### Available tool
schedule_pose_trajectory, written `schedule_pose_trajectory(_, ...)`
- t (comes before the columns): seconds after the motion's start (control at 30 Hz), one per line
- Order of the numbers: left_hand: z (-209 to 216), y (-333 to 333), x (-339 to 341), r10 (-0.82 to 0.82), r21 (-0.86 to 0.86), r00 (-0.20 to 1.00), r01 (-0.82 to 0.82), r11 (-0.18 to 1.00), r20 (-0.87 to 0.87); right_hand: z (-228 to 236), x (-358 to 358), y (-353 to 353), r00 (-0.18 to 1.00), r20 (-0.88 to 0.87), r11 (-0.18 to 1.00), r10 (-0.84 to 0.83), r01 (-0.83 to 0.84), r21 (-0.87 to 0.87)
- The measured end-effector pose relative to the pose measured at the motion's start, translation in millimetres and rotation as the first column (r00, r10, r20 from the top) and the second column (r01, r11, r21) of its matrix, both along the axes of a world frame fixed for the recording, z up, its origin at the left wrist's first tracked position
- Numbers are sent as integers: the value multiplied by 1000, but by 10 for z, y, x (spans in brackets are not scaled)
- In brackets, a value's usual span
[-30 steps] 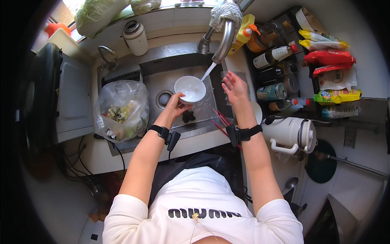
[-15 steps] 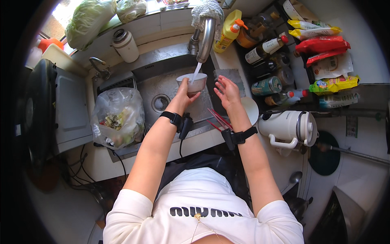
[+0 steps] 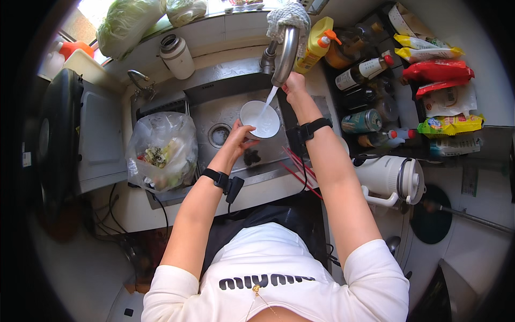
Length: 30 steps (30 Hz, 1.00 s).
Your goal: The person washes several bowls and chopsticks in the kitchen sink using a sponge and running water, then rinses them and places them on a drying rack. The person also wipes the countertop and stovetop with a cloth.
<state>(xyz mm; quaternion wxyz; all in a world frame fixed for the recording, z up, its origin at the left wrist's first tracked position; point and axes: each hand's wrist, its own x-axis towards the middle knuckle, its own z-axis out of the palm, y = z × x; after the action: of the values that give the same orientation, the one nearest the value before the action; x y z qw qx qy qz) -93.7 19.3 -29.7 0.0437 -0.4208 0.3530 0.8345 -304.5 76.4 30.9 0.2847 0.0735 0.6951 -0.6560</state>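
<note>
Under the tap point(image 3: 286, 53) a white bowl point(image 3: 266, 130) is tilted, with water streaming into it. My left hand point(image 3: 239, 138) grips the bowl by its near left rim, thumb over the edge. Right beside the end of the tap is my right hand point(image 3: 294, 88), its fingers curled and partly hidden behind the spout; whether they hold anything cannot be made out. Both are over the steel sink point(image 3: 206, 110). A dark clump point(image 3: 251, 156) lies in the sink below the bowl. Red chopsticks point(image 3: 301, 170) rest at the sink's near right edge, beneath my right forearm.
Left of the basin sits a clear plastic bag point(image 3: 161, 153) of food scraps. A yellow bottle with an orange pump point(image 3: 317, 45) stands behind the tap. Bottles point(image 3: 362, 72) and packets fill the rack at right, above a white kettle-like appliance point(image 3: 389, 177). A pale flask point(image 3: 177, 56) stands behind.
My right hand has moved up from beside the bowl to the tap's end, and its fingers have closed. My left hand has tipped the bowl so its inside shows. The view has shifted slightly.
</note>
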Motion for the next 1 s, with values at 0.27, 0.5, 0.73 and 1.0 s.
schedule_pose_trajectory(0.27, 140, -19, 79, 76, 57, 997, -74, 996, -25, -182, -274, -132, 994, -35, 981, -104, 96, -170)
schedule_pose_trajectory(0.5, 11, -100, 336, 111, 101, 992, -105, 989, -65, -54, -131, -29, 981, 105, 924, 166, -118, -363)
schedule_pose_trajectory(0.73, -2, -245, 660, 134, 54, 991, -133, 990, -11, -14, 1110, 561, 486, -381, 525, 787, -201, 827)
schedule_pose_trajectory(1.0, 98, -328, 875, 150, 142, 987, -139, 980, -64, 121, 927, 2536, 702, -536, 422, 469, 355, 834)
